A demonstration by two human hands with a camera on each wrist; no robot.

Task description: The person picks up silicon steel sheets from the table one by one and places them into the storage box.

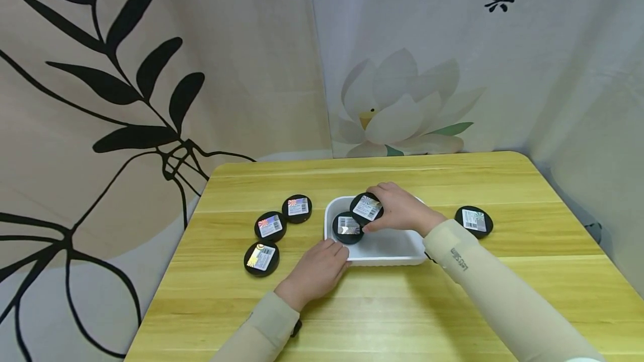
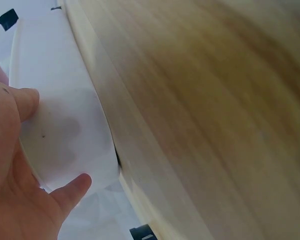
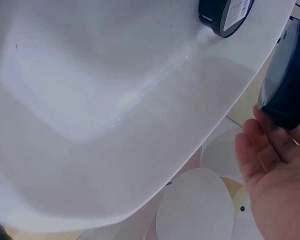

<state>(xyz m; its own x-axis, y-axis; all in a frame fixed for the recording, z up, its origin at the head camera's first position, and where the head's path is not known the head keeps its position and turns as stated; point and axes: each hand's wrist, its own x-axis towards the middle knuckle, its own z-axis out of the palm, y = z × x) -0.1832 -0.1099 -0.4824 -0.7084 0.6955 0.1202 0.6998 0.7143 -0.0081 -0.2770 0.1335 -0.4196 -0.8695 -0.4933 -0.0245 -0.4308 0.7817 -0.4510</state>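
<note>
A white plastic tray (image 1: 387, 247) sits mid-table. My left hand (image 1: 318, 270) holds its near left corner; in the left wrist view that hand (image 2: 15, 175) has fingertips against the tray's outer wall (image 2: 65, 115). My right hand (image 1: 402, 208) grips a round black tub (image 1: 367, 208) with a white barcode label, tilted over the tray's far left part. The right wrist view shows this black tub (image 3: 290, 75) between the fingers and thumb of the right hand (image 3: 285, 185). Another round black tub (image 1: 347, 228) is inside the tray at its left end.
Left of the tray three labelled black tubs (image 1: 270, 226) lie close together on the wooden table (image 1: 226, 300). One more black tub (image 1: 474, 222) is on the right, beyond my right wrist. A printed curtain (image 1: 261, 71) hangs behind the table's far edge.
</note>
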